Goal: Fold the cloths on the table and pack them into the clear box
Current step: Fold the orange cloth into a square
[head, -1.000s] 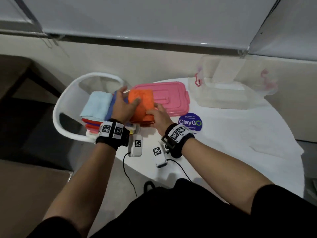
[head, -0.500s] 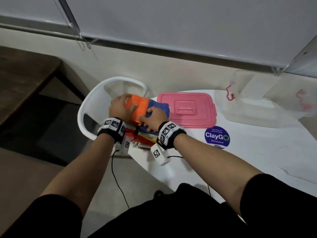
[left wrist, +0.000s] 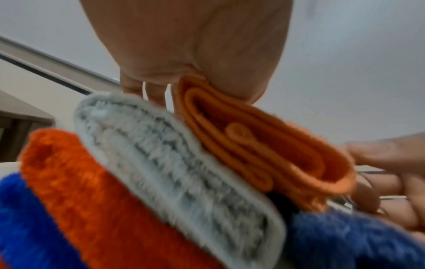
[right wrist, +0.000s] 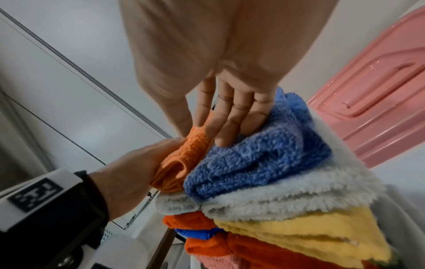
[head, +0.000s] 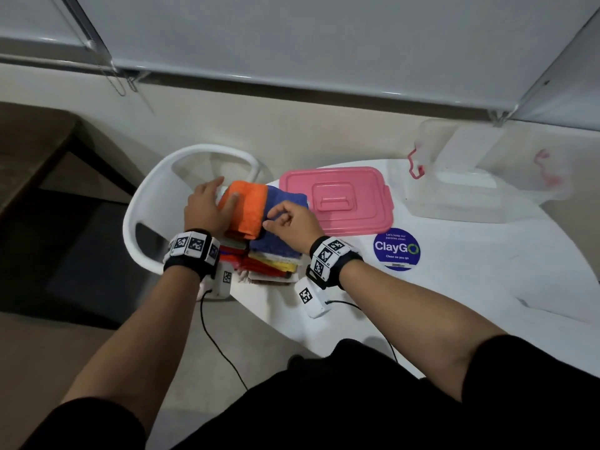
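A folded orange cloth (head: 246, 209) (left wrist: 264, 145) lies on top of a stack of folded cloths (head: 269, 261) at the table's left edge. It partly covers a blue cloth (head: 282, 203) (right wrist: 264, 151). My left hand (head: 225, 193) (left wrist: 195, 87) holds the orange cloth's left side, thumb on top. My right hand (head: 269, 222) (right wrist: 202, 127) pinches its right near corner with thumb and forefinger, and the other fingers rest on the blue cloth. The clear box (head: 487, 203) stands open at the table's far right, apart from both hands.
A pink lid (head: 337, 199) lies flat just right of the stack. A white chair (head: 146, 203) stands against the table's left edge, right behind the stack. A round blue ClayGo sticker (head: 396, 248) marks the white table (head: 470, 287).
The orange cloth has gone from in front of the pink lid to the top of the stack. My right hand has shifted from its near end to its right corner.
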`<action>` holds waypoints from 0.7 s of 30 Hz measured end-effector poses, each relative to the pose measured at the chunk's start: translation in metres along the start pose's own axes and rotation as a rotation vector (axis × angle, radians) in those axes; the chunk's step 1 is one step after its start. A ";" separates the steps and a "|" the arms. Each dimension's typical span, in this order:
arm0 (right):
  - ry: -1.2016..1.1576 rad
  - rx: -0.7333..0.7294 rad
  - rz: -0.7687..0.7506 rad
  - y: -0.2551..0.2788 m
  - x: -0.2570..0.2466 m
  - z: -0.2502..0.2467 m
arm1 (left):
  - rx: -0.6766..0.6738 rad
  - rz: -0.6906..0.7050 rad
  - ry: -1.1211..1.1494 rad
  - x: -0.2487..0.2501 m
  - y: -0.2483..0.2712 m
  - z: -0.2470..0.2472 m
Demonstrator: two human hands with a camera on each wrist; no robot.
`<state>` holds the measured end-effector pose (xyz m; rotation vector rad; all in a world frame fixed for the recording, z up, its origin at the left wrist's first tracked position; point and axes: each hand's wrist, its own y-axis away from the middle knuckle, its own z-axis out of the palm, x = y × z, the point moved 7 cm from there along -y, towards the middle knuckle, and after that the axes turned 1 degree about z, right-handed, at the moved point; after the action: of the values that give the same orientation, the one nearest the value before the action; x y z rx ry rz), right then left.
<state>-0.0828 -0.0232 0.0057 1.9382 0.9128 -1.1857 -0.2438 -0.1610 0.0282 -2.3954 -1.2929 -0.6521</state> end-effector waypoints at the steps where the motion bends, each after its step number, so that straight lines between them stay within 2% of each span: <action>1: -0.018 0.051 -0.010 0.001 0.001 -0.007 | 0.028 0.003 0.003 0.005 0.000 -0.005; 4: -0.089 0.201 0.004 0.006 0.013 -0.031 | 0.139 0.071 0.001 0.031 0.006 -0.020; 6: -0.114 0.264 0.040 0.010 0.029 -0.046 | 0.212 0.172 -0.032 0.058 0.014 -0.022; 9: -0.061 0.256 0.106 0.018 0.059 -0.064 | 0.230 0.353 -0.101 0.106 0.033 -0.001; 11: -0.042 0.235 0.123 0.026 0.076 -0.076 | 0.182 0.453 -0.108 0.137 0.052 0.024; 14: -0.002 0.298 0.130 0.044 0.100 -0.108 | 0.060 0.530 -0.082 0.173 0.086 0.071; 18: 0.063 0.336 0.285 0.076 0.157 -0.157 | -0.149 0.516 -0.028 0.196 0.121 0.140; 21: 0.136 0.372 0.419 0.110 0.209 -0.201 | -0.368 0.467 -0.041 0.210 0.143 0.200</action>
<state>0.1682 0.1293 -0.0944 2.3816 0.3292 -1.0318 0.0244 0.0078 -0.0359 -2.8759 -0.6165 -0.7464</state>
